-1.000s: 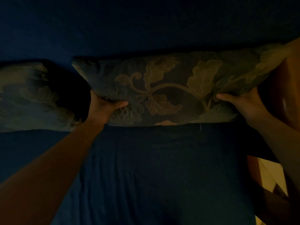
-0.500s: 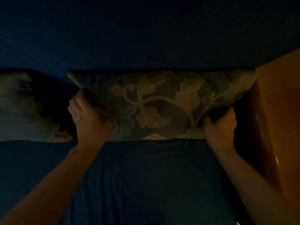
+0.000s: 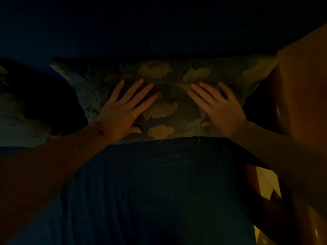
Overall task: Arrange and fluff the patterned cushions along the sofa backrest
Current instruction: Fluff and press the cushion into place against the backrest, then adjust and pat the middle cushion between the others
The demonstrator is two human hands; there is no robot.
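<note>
A dark cushion with a pale leaf-and-flower pattern leans against the blue sofa backrest, its lower edge on the blue seat. My left hand lies flat on its left half, fingers spread. My right hand lies flat on its right half, fingers spread and slightly blurred. Neither hand grips the fabric. A second patterned cushion sits at the far left, partly cut off and deep in shadow.
The room is very dim. A glossy orange-brown wooden armrest rises at the right, touching the cushion's right corner. A dark gap separates the two cushions. Pale floor shows at the lower right.
Both hands have let go of the cushion's lower corners and moved inward onto its front, now pressing flat with open fingers. The cushion sits against the backrest, close to the armrest.
</note>
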